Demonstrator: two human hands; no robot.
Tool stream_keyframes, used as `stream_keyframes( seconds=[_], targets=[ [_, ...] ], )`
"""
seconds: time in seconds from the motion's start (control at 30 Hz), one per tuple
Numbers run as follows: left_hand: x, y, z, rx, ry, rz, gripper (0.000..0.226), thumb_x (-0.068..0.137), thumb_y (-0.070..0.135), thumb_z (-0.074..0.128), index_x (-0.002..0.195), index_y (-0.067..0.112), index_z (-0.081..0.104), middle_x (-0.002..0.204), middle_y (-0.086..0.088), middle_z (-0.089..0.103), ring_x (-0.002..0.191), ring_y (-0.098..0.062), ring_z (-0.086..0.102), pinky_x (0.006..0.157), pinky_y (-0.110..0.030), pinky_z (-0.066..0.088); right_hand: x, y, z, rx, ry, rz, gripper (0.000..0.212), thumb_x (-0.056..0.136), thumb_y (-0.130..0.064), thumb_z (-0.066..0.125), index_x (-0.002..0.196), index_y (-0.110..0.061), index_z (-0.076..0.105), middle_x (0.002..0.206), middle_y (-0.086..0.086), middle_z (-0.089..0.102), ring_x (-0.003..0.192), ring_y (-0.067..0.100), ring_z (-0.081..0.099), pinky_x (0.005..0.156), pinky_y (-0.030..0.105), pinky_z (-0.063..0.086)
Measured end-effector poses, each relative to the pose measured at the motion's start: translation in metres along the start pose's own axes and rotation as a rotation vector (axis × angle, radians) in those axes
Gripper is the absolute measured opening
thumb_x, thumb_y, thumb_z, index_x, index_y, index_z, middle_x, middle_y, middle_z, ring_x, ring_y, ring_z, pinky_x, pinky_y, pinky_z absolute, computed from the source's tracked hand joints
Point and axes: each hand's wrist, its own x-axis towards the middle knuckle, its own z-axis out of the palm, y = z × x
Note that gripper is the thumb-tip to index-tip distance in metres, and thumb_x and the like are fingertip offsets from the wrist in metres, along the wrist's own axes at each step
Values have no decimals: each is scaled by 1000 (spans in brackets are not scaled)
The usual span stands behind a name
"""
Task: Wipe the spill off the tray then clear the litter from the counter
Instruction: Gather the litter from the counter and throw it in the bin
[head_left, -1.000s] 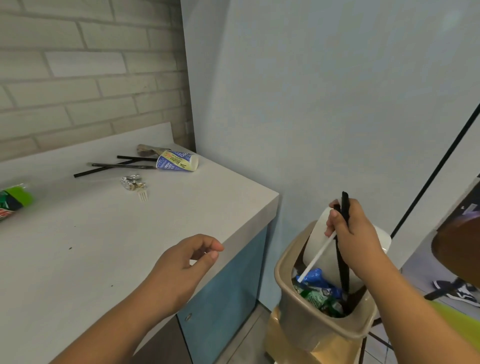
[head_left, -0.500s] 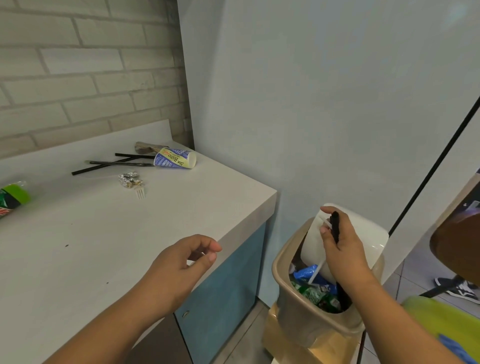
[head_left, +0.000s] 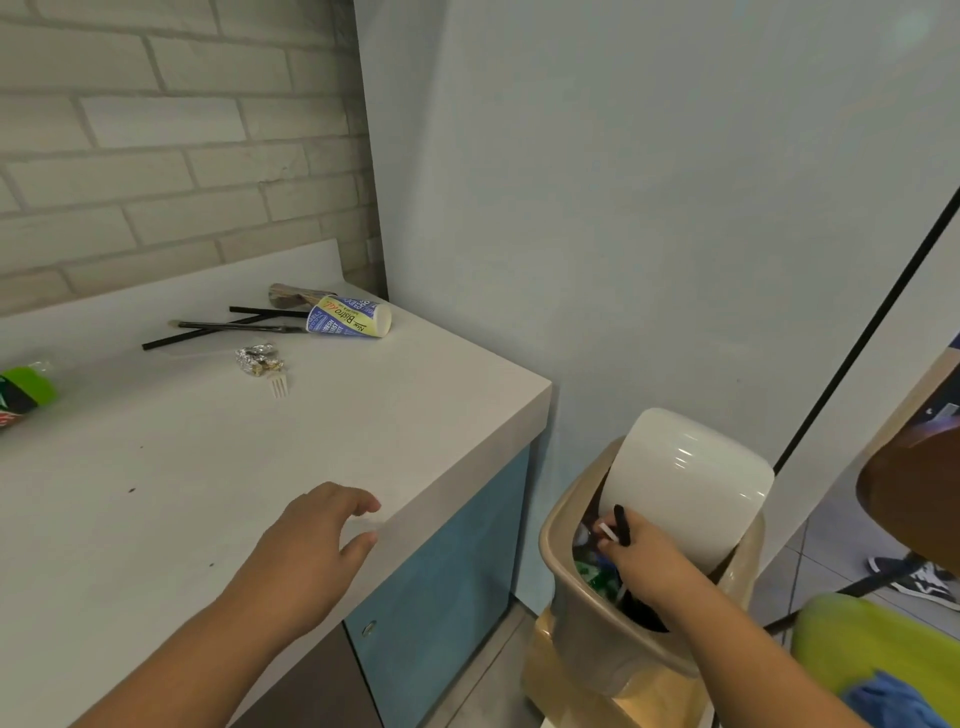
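Note:
My right hand (head_left: 641, 558) is down inside the tan bin (head_left: 587, 629), closed around black and white straws (head_left: 619, 526) whose ends stick up above the fingers. My left hand (head_left: 311, 545) hovers open over the white counter (head_left: 156, 493) near its front edge, holding nothing. At the back of the counter lie a tipped blue paper cup (head_left: 349, 317), black straws (head_left: 223, 327), a crumpled foil ball (head_left: 257, 358) and a small white plastic fork (head_left: 279, 385). A green bottle (head_left: 23, 395) lies at the far left edge.
The bin's white swing lid (head_left: 685, 483) is tilted open behind my right hand; wrappers fill the bin. A grey wall stands right of the counter, a brick wall behind it. A yellow-green cloth (head_left: 872, 654) is at lower right.
My right hand has pushed the straws lower into the bin. The left hand has opened a little and stayed over the counter edge.

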Motion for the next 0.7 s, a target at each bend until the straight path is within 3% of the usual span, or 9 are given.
stream_keyframes(
  seconds=[0.13, 0.27, 0.4, 0.57, 0.7],
  targets=[
    [1, -18, 11, 221, -92, -60, 44, 96, 36, 47, 139, 31, 39, 142, 13, 36, 127, -11, 39, 101, -27, 39, -2, 2, -2, -7, -47, 1, 34, 92, -25, 62, 125, -22, 53, 110, 1, 59, 96, 17, 56, 83, 29, 43],
    [-1, -26, 17, 304, -141, -55, 52, 97, 35, 44, 146, 27, 30, 147, 11, 29, 129, -11, 35, 102, -25, 38, -4, -2, -12, -78, 31, -92, 42, 86, -31, 68, 125, -26, 51, 111, -4, 56, 98, 14, 54, 82, 26, 43],
    [2, -28, 17, 334, -160, -32, 53, 96, 35, 46, 146, 27, 30, 146, 11, 30, 127, -11, 37, 101, -23, 38, -11, -12, -24, -301, 101, -173, 31, 83, -30, 71, 106, -32, 50, 102, -7, 57, 90, 10, 54, 76, 23, 44],
    [4, -28, 16, 367, -175, -12, 55, 96, 36, 47, 147, 26, 29, 144, 10, 31, 125, -11, 39, 100, -21, 38, -13, -11, -21, -459, -58, -163, 21, 82, -27, 73, 95, -30, 57, 93, -8, 59, 87, 11, 58, 78, 23, 47],
    [3, -27, 17, 373, -178, 4, 56, 96, 37, 45, 148, 26, 28, 144, 10, 31, 125, -11, 39, 99, -21, 39, -15, -7, -18, -561, -157, -151, 28, 83, -34, 70, 109, -32, 60, 105, -7, 62, 95, 11, 58, 85, 25, 48]
  ],
)
